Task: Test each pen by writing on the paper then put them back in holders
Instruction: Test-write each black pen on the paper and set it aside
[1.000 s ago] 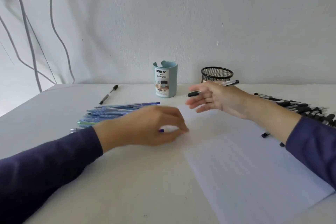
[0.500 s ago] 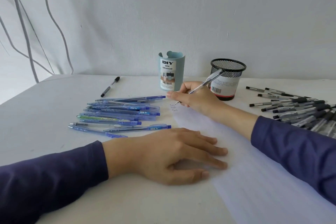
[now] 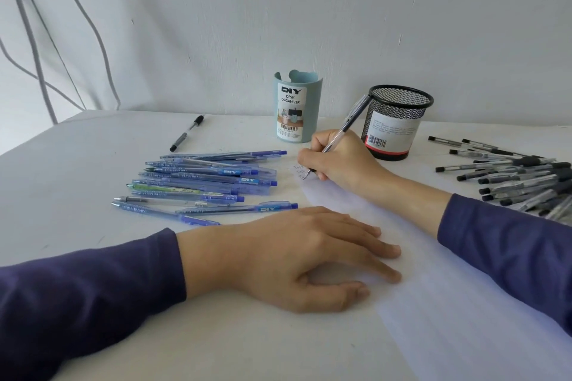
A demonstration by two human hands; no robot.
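Head view: I see a white table [image 3: 77, 164] against a white wall [image 3: 309, 9]. Blue holder [image 3: 297, 108] and mesh holder [image 3: 399, 124] stand at the back; I can't tell their contents. Right hand [image 3: 343, 161] grips a clear pen [image 3: 349, 119], tip on the paper [image 3: 464, 303]. Left hand [image 3: 294, 254] lies flat, fingers on the paper. Blue pens [image 3: 210, 182] lie left, black pens [image 3: 520, 176] right.

Plain desk workspace, white table [image 3: 77, 170] against white wall [image 3: 309, 9], desk organizer [image 3: 297, 107], mesh pen holder [image 3: 397, 124], hanging cables [image 3: 30, 40]

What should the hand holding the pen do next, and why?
Probably finish writing the little test word. The right hand grips the pen with its tip on the paper, just under some short scribbled words, and the left hand rests flat on the paper's edge. So the test looks unfinished.
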